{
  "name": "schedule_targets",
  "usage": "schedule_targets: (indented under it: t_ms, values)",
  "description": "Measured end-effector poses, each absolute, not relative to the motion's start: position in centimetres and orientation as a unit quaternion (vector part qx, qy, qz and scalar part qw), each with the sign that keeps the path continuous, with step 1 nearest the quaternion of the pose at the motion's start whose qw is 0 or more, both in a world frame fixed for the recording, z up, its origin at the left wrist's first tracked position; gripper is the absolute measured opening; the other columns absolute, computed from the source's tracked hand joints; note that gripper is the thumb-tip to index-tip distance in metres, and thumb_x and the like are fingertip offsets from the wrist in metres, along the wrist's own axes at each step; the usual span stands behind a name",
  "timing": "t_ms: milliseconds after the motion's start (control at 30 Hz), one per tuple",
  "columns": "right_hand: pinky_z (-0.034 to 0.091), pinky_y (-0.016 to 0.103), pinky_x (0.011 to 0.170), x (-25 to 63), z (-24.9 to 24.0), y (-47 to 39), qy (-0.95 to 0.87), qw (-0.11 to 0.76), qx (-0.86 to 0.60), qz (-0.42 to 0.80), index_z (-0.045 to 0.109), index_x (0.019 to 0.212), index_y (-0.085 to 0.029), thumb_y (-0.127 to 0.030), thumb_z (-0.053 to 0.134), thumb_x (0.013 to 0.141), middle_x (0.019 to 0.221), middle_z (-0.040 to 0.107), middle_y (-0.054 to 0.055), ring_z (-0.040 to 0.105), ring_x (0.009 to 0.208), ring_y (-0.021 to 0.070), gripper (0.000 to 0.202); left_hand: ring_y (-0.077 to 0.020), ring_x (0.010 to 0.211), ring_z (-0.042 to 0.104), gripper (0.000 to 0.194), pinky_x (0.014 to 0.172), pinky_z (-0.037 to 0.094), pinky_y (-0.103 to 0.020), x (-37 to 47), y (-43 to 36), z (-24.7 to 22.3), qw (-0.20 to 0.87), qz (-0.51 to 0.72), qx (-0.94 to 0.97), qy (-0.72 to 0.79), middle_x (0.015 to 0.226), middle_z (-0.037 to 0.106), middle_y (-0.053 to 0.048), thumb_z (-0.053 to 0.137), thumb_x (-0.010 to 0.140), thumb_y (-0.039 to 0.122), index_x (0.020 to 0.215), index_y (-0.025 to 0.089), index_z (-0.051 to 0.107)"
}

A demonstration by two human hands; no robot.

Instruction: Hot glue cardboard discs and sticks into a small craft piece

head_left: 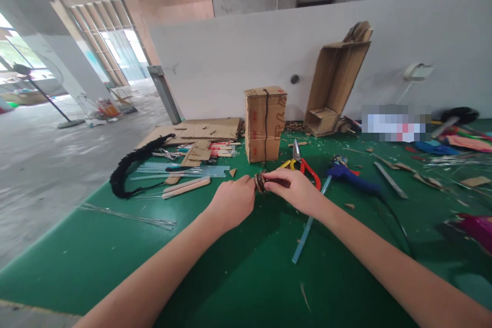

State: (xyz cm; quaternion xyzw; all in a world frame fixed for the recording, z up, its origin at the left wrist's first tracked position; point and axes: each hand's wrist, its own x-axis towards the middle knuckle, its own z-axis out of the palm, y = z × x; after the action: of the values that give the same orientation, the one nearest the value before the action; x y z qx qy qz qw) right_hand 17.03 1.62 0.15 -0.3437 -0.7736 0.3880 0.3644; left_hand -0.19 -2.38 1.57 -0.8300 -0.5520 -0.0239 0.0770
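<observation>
Close together at the middle of the table, my left hand [235, 197] and my right hand [294, 187] both grip a small round brown cardboard piece [260, 183]. The left fingers are curled around its left side, while the right thumb and fingers pinch it from the right. Dark strands seem to lie on it, but the fingers hide much of its shape. Just beyond the hands stands an upright cardboard box [265, 125] with a black cord [266, 113] running over its top and down its front. Scissors [295, 151] with red and yellow handles lie behind my right hand.
A blue glue gun [353, 178] with its cable lies at right, a glue stick [307, 236] protruding from it. Left are a fuzzy black strip [125, 171], glue sticks [188, 170], wooden rods [186, 188] and thin wires [130, 215]. A tall open cardboard form [334, 84] stands behind.
</observation>
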Motion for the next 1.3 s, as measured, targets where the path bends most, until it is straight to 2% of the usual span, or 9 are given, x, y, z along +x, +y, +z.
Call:
schedule_targets:
  t_ms: [267, 500, 700, 833, 900, 1100, 1300]
  values:
    - [0.047, 0.031, 0.073, 16.4, 0.4, 1.1, -0.759, 0.362, -0.369, 0.396, 0.064, 0.093, -0.020, -0.032, 0.053, 0.077, 0.088, 0.066, 0.004, 0.060, 0.080, 0.0162, 0.023, -0.0198, 0.067, 0.057, 0.023, 0.055, 0.044, -0.030, 0.1, -2.5, 1.0, 0.130, -0.010, -0.827, -0.546, 0.085, 0.054, -0.010, 0.032, 0.081, 0.012, 0.093, 0.013, 0.052]
    - [0.048, 0.030, 0.070, 16.2, -0.2, 1.4, -0.740, 0.402, -0.371, 0.391, 0.058, 0.091, -0.020, -0.034, 0.054, 0.077, 0.084, 0.064, 0.003, 0.059, 0.075, 0.0148, 0.020, -0.0185, 0.073, 0.058, 0.025, 0.063, 0.044, -0.028, -0.3, -1.9, 1.8, 0.082, -0.062, -0.812, -0.575, 0.086, 0.056, -0.008, 0.029, 0.086, 0.022, 0.091, 0.016, 0.053]
    - [0.046, 0.031, 0.074, 17.0, 0.3, 1.5, -0.788, 0.403, -0.329, 0.330, 0.061, 0.095, -0.023, -0.028, 0.051, 0.079, 0.095, 0.060, 0.004, 0.057, 0.084, 0.0147, 0.020, -0.0174, 0.072, 0.057, 0.025, 0.063, 0.040, -0.026, -1.0, -1.3, 1.7, -0.060, -0.142, -0.837, -0.525, 0.080, 0.061, -0.005, 0.031, 0.085, 0.021, 0.083, 0.017, 0.055]
    - [0.045, 0.030, 0.076, 17.1, 0.6, 1.5, -0.803, 0.399, -0.312, 0.314, 0.061, 0.103, -0.024, -0.030, 0.052, 0.079, 0.099, 0.058, 0.004, 0.055, 0.088, 0.0146, 0.026, -0.0138, 0.068, 0.055, 0.025, 0.059, 0.039, -0.022, -0.9, -1.6, 1.8, -0.188, -0.213, -0.823, -0.492, 0.078, 0.062, -0.002, 0.031, 0.086, 0.025, 0.081, 0.017, 0.055]
    - [0.045, 0.030, 0.074, 17.1, 0.7, 1.4, -0.802, 0.395, -0.314, 0.318, 0.061, 0.102, -0.024, -0.032, 0.052, 0.079, 0.096, 0.058, 0.004, 0.055, 0.085, 0.0144, 0.026, -0.0125, 0.067, 0.053, 0.025, 0.058, 0.038, -0.021, -0.7, -1.8, 2.0, -0.220, -0.231, -0.817, -0.480, 0.076, 0.062, -0.001, 0.033, 0.085, 0.025, 0.080, 0.017, 0.055]
    - [0.046, 0.028, 0.070, 17.1, 0.5, 1.3, -0.791, 0.396, -0.316, 0.342, 0.062, 0.100, -0.022, -0.033, 0.052, 0.079, 0.095, 0.057, 0.005, 0.055, 0.084, 0.0140, 0.025, -0.0128, 0.061, 0.051, 0.023, 0.051, 0.031, -0.022, -0.2, -2.1, 1.9, -0.159, -0.226, -0.816, -0.508, 0.069, 0.060, -0.003, 0.035, 0.083, 0.022, 0.073, 0.015, 0.055]
    - [0.047, 0.030, 0.075, 17.2, 0.5, 1.3, -0.821, 0.365, -0.311, 0.308, 0.059, 0.103, -0.022, -0.027, 0.049, 0.081, 0.099, 0.057, 0.005, 0.055, 0.088, 0.0145, 0.025, -0.0160, 0.064, 0.057, 0.025, 0.055, 0.034, -0.025, -0.3, -1.8, 1.4, -0.092, -0.170, -0.821, -0.537, 0.072, 0.064, -0.005, 0.034, 0.082, 0.021, 0.076, 0.017, 0.058]
